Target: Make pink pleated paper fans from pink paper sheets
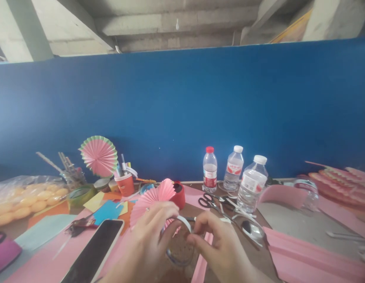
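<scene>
- Head view: L hand [151,230] has fingers curled in, gripping pink pleated fan [154,201] approx. mid-frame; a bit of pink also shows btwn thumb & index.
- R hand [214,237] pinches w/ thumb & fingertips at lower end of white strip [185,223], which bows across from L hand's index; exact grip partly hidden.
- Fan pleats spread up & behind L hand, over table [260,224], nr red tape roll [179,195].
- Below & btwn both hands: clear ring [179,259], blurred, on table; pink paper strip [200,269] just beside it, under R hand.
- L side: phone [95,253], screen dark, on pink paper; blue paper [108,211] just past it. Plastic bag [29,198] w/ yellowish round items at far L, purple item [5,251] nr bottom L edge.
- Back L: orange cup [125,185] w/ pens etc., round pink-green fan [99,156] upright just beside.
- Back R: 3 upright bottles: red-cap bottle [210,173], then 2 white-cap ones; black-handled scissors [208,201] in front.
- Far R: pink pleated sheet [312,253], stacked pleated pcs [338,186] behind.
- Blue partition [182,106] along back.
</scene>
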`<state>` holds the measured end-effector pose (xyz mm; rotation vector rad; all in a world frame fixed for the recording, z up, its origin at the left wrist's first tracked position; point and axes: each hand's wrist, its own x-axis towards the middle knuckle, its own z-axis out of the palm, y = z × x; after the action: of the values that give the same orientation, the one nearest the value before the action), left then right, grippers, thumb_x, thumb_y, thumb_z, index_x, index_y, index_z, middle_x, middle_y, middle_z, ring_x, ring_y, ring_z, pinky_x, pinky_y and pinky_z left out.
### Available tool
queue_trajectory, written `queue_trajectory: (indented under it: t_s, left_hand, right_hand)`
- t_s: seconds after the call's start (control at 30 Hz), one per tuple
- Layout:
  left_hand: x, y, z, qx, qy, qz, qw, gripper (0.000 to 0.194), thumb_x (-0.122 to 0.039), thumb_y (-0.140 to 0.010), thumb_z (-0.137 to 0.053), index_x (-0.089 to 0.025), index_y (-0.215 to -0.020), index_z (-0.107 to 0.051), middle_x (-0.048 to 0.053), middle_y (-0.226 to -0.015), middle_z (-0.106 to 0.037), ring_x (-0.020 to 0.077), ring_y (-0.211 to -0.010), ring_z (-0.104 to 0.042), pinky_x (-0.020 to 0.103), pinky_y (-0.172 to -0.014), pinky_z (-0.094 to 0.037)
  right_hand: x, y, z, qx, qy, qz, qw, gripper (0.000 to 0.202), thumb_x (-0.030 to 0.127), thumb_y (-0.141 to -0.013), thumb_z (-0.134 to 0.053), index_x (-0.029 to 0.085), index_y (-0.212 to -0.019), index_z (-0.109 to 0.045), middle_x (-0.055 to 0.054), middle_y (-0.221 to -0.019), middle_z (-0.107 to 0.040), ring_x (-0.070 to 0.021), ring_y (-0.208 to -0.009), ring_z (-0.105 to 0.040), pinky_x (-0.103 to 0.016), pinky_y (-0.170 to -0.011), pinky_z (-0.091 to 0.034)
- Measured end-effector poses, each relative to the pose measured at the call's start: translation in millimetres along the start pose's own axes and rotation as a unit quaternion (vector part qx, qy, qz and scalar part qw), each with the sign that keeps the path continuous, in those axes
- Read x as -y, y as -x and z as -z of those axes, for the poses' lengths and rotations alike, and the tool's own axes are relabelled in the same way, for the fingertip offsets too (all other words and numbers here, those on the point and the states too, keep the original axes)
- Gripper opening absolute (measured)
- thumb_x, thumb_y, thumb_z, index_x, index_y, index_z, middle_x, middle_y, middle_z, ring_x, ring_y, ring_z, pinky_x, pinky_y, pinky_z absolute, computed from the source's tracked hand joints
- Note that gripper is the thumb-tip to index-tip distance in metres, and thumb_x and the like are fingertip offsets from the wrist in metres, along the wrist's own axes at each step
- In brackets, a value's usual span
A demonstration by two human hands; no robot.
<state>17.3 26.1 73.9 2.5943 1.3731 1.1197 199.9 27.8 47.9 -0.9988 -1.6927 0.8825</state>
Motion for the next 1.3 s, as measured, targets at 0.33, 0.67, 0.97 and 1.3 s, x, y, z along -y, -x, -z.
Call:
queue_trajectory:
  t_s: [0.33,0.67,0.97,1.3]
  left_hand:
    - [-17,-1,-12.1,0.094,-0.084,-0.089,0.988,0.027,-0.020,-0.074,-0.058,-0.023,-0.101,-0.056,0.006,-0.088,-0.068,0.0243,-0.078,-0.062,0.035,-0.068,-0.048]
    - [-3,9,-49.9,0.058,-0.099,-0.124,0.986,0.024,-0.020,-0.074,-0.059,-0.027,-0.097,-0.059,0.009,-0.098,-0.061,0.0309,-0.099,-0.052,0.048,-0.081,-0.040]
    - [-2,-5,-43.1,0.189,-0.047,-0.024,0.981,0.020,-0.014,-0.080,-0.044,-0.020,-0.065,-0.056,0.001,-0.067,-0.059,0.0165,-0.065,-0.052,0.035,-0.073,-0.037]
    - [21,-1,-38.3,0.271,0.439,0.217,0.828,0.040,-0.045,-0.084,-0.038,-0.015,-0.066,-0.055,-0.001,-0.060,-0.051,0.0123,-0.055,-0.049,0.025,-0.056,-0.037]
  right_hand:
    - [3,-18,11,-0.080,-0.270,-0.134,0.950,0.034,0.043,-0.068,-0.068,0.022,-0.066,-0.042,-0.002,-0.067,-0.067,-0.0217,-0.071,-0.065,-0.029,-0.058,-0.046]
    - [-2,-11,-1,-0.086,-0.526,-0.261,0.805,0.019,0.030,-0.073,-0.068,0.017,-0.083,-0.059,-0.006,-0.088,-0.071,-0.0182,-0.090,-0.065,-0.027,-0.080,-0.049]
    - [-1,-22,54,0.006,0.045,-0.113,0.993,0.019,0.028,-0.075,-0.061,0.021,-0.064,-0.046,-0.003,-0.085,-0.067,-0.0232,-0.088,-0.061,-0.037,-0.079,-0.043]
    - [15,-25,86,-0.016,-0.111,-0.082,0.990,0.026,0.038,-0.085,-0.053,0.021,-0.070,-0.042,-0.002,-0.079,-0.064,-0.0164,-0.077,-0.061,-0.032,-0.073,-0.046]
